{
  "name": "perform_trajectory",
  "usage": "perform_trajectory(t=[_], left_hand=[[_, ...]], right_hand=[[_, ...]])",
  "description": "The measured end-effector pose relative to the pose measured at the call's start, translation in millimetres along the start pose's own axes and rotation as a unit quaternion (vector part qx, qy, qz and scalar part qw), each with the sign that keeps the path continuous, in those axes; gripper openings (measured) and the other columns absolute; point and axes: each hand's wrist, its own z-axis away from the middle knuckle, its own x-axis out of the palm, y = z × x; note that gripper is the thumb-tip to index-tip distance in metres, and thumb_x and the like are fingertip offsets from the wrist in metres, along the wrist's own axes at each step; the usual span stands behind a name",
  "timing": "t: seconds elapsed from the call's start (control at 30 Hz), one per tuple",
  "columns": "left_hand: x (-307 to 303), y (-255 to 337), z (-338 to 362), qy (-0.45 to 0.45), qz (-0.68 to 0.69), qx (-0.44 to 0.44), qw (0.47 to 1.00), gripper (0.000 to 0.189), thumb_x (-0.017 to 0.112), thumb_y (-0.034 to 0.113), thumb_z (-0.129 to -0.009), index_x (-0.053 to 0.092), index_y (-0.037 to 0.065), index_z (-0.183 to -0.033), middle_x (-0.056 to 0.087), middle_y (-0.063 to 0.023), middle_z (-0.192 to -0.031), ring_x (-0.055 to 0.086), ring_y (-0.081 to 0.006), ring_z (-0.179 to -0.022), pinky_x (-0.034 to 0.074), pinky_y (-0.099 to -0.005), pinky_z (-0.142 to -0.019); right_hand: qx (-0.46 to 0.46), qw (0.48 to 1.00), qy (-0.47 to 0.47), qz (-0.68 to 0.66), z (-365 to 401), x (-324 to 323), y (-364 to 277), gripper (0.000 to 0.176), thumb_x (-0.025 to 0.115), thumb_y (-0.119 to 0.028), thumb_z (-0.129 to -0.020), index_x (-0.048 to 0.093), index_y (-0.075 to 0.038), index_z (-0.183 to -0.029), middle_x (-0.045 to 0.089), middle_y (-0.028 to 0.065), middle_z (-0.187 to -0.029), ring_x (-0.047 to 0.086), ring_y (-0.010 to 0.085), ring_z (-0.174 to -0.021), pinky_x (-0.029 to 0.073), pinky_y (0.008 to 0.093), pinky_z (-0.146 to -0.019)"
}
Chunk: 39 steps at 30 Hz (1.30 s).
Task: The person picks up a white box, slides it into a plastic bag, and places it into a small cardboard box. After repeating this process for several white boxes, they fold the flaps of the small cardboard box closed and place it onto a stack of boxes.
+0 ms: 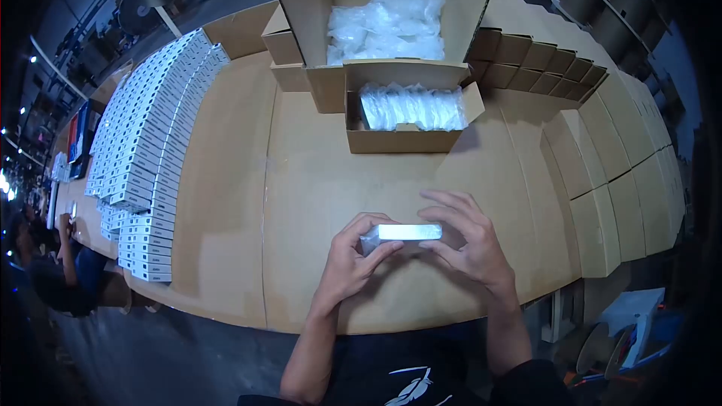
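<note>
Held edge-on over the cardboard-covered table is a small white box, its front face bright with glare. My left hand closes on its left end, where clear plastic film shows beside the thumb. At the right end my right hand has its thumb right at the lower corner, while its fingers are spread apart above and behind. Beyond the hands stands an open brown carton with a row of plastic-wrapped pieces packed in it.
Tall stacks of white boxes line the left side. A larger carton behind holds clear plastic bags. Brown cartons are stacked along the right, with more open cartons at the back right. Another person sits at far left.
</note>
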Motion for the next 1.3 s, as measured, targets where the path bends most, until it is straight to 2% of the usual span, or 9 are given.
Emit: perform_trajectory(t=[0.1, 0.3, 0.47, 0.5, 0.6, 0.77, 1.0, 1.17, 1.3], left_hand=[[-5, -1, -8, -0.004, 0.001, 0.003, 1.000, 0.025, 0.079, 0.004, -0.090, 0.068, 0.000, -0.112, 0.065, -0.0082, -0.121, 0.062, -0.0113, -0.102, 0.050, -0.0262, -0.082], [-22, -14, -35, 0.062, 0.111, 0.030, 0.991, 0.034, 0.082, 0.009, -0.088, 0.063, 0.000, -0.114, 0.061, -0.0104, -0.132, 0.064, -0.0180, -0.109, 0.053, -0.0320, -0.091], [-50, -8, -86, 0.145, -0.104, 0.008, 0.984, 0.041, 0.067, 0.010, -0.097, 0.058, 0.004, -0.137, 0.060, -0.0194, -0.133, 0.064, -0.0296, -0.115, 0.053, -0.0400, -0.097], [-53, -22, -94, 0.135, -0.228, 0.088, 0.960, 0.051, 0.064, 0.008, -0.099, 0.053, 0.013, -0.149, 0.060, -0.0185, -0.130, 0.066, -0.0276, -0.107, 0.056, -0.0383, -0.092], [-50, -33, -106, 0.149, -0.285, 0.120, 0.939, 0.055, 0.064, 0.007, -0.099, 0.051, 0.013, -0.152, 0.059, -0.0211, -0.131, 0.067, -0.0324, -0.107, 0.055, -0.0406, -0.095], [-52, -23, -103, 0.143, -0.263, 0.092, 0.950, 0.058, 0.062, 0.002, -0.097, 0.048, 0.011, -0.153, 0.059, -0.0228, -0.134, 0.065, -0.0382, -0.114, 0.053, -0.0442, -0.100], [-58, -15, -106, 0.135, -0.194, 0.081, 0.968, 0.055, 0.061, -0.002, -0.095, 0.051, 0.007, -0.149, 0.061, -0.0243, -0.131, 0.064, -0.0411, -0.118, 0.053, -0.0459, -0.100], [-61, -19, -107, 0.136, -0.161, 0.053, 0.976, 0.049, 0.052, -0.003, -0.098, 0.051, 0.003, -0.147, 0.062, -0.0244, -0.130, 0.062, -0.0435, -0.119, 0.051, -0.0459, -0.101], [-64, -22, -109, 0.130, -0.064, 0.026, 0.989, 0.053, 0.049, -0.006, -0.097, 0.046, 0.001, -0.150, 0.059, -0.0271, -0.138, 0.060, -0.0416, -0.128, 0.049, -0.0459, -0.106]], right_hand=[[-0.016, 0.989, -0.144, -0.038, -12, -9, 10, 0.027, 0.082, -0.008, -0.082, 0.071, -0.003, -0.106, 0.072, 0.0127, -0.102, 0.068, 0.0335, -0.096, 0.055, 0.0433, -0.085], [-0.054, 0.982, -0.182, 0.005, -68, -28, -3, 0.022, 0.080, -0.007, -0.084, 0.069, -0.002, -0.102, 0.067, 0.0143, -0.089, 0.066, 0.0313, -0.075, 0.054, 0.0392, -0.071], [0.015, 0.999, 0.029, 0.007, -116, -8, 2, 0.022, 0.081, -0.006, -0.084, 0.069, -0.001, -0.101, 0.065, 0.0136, -0.082, 0.066, 0.0238, -0.066, 0.051, 0.0362, -0.059], [0.021, 0.996, 0.081, 0.008, -125, 4, 0, 0.021, 0.081, -0.005, -0.084, 0.068, -0.001, -0.101, 0.065, 0.0132, -0.082, 0.065, 0.0232, -0.065, 0.051, 0.0359, -0.058], [0.039, 0.984, 0.173, 0.025, -146, 40, -1, 0.020, 0.080, -0.003, -0.084, 0.066, 0.000, -0.097, 0.062, 0.0129, -0.081, 0.061, 0.0228, -0.061, 0.050, 0.0359, -0.056], [-0.012, 0.966, 0.223, 0.127, -167, 84, 10, 0.019, 0.077, -0.003, -0.086, 0.066, 0.000, -0.101, 0.063, 0.0170, -0.083, 0.065, 0.0312, -0.063, 0.051, 0.0422, -0.056], [0.095, 0.977, 0.167, 0.091, -174, 110, 14, 0.021, 0.075, -0.002, -0.087, 0.066, 0.000, -0.106, 0.065, 0.0205, -0.087, 0.068, 0.0361, -0.065, 0.054, 0.0436, -0.055], [0.134, 0.973, 0.133, 0.135, -172, 133, 25, 0.021, 0.073, -0.016, -0.092, 0.071, -0.005, -0.110, 0.067, 0.0204, -0.089, 0.068, 0.0436, -0.078, 0.053, 0.0513, -0.068], [0.116, 0.972, 0.085, 0.186, -162, 137, 31, 0.027, 0.068, -0.015, -0.092, 0.072, -0.006, -0.117, 0.070, 0.0164, -0.094, 0.065, 0.0384, -0.083, 0.052, 0.0492, -0.072]])
